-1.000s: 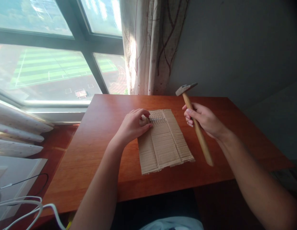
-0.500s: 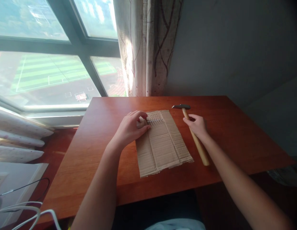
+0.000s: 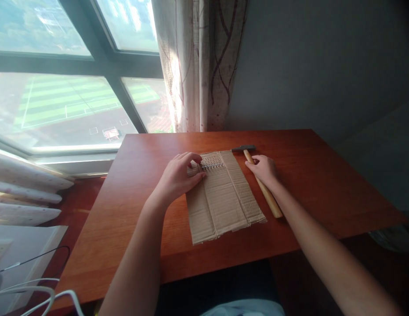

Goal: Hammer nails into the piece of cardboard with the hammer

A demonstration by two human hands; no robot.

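A sheet of corrugated cardboard [image 3: 224, 197] lies on the table. Near its far edge are rows of small dark dots and a line of short, dark, nail-like bits [image 3: 213, 166]. My left hand [image 3: 182, 173] rests on the cardboard's left side, fingers curled and thumb at the left end of that line; whatever is between them is too small to make out. To the right of the sheet, my right hand [image 3: 264, 169] grips the wooden handle of a hammer [image 3: 266, 195] just below its head. The dark hammer head is at the sheet's far right corner.
The reddish-brown wooden table [image 3: 132, 175] has its far edge by a patterned curtain [image 3: 197, 66] and a grey wall [image 3: 306, 66]. A large window [image 3: 108, 66] stands at the left. White cables [image 3: 49, 294] hang low at the near left, beside the table.
My right hand and the hammer have moved a little left, bringing the hammer head up to the cardboard's far right corner. My left hand has stayed in place on the sheet.
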